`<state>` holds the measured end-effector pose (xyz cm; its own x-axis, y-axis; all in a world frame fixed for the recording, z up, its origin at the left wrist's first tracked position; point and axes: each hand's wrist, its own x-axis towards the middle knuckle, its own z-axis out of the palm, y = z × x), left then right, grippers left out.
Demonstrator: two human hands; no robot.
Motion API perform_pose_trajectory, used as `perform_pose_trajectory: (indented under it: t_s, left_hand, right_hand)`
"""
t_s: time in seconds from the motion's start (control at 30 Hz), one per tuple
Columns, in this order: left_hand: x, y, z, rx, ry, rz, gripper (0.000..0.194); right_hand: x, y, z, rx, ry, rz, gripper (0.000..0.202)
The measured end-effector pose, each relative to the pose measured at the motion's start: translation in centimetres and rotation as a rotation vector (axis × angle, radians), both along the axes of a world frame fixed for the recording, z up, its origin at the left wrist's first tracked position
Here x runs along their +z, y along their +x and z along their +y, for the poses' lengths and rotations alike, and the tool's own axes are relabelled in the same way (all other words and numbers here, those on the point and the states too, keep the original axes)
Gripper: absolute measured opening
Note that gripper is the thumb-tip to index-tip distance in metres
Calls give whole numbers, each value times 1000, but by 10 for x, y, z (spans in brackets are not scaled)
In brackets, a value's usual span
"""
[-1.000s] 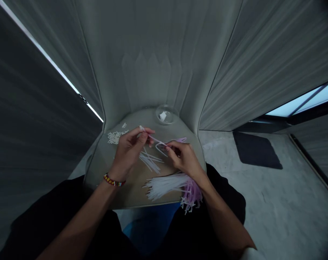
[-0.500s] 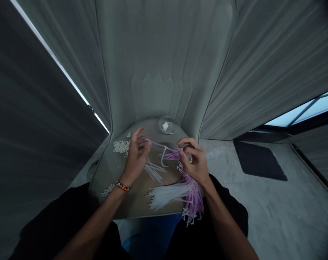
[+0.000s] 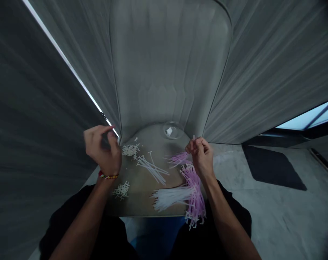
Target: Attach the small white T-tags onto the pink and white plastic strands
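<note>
My right hand (image 3: pixel 201 155) is closed in a pinch around a thin lilac strip (image 3: pixel 194 137), whose tip sticks up above the fingers. Off the seat's left edge, my left hand (image 3: pixel 103 150) is raised with curled fingers, thumb and forefinger close together; anything between them is too small to make out. Loose lilac strips (image 3: pixel 179 157) lie just left of my right hand. Below it is a thick lilac bundle (image 3: pixel 195 196) with pale ends, next to a sheaf of white strips (image 3: pixel 171 198). Several white T-ended sticks (image 3: pixel 153 169) lie mid-seat.
A grey padded chair (image 3: pixel 142 206) serves as the work surface. Small white pieces form an upper pile (image 3: pixel 130 150) and a lower pile (image 3: pixel 122 190) on its left. A clear round dish (image 3: pixel 177 133) with a white scrap stands against the backrest. A dark mat (image 3: pixel 273 167) lies on the floor.
My left hand has come off the strip stretched between both hands and swung left past the seat edge. My right hand has moved slightly right. The view has shifted a little.
</note>
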<state>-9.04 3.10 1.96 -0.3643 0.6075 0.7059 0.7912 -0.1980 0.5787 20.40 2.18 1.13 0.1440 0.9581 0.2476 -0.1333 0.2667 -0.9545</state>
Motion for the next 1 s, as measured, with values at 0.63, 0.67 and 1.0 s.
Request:
perform_pose_trajectory:
  t_s: [0.63, 0.67, 1.0]
  left_hand:
    - [-46, -15, 56, -259, -1004, 572, 26]
    - [-48, -12, 56, -255, -1007, 578, 26]
    - [-39, 5, 47, -374, -932, 573, 22]
  right_hand:
    - [12, -12, -6, 168, -84, -184, 20]
    - [10, -12, -8, 176, -88, -174, 19]
    - [-1, -5, -7, 127, -102, -125, 15]
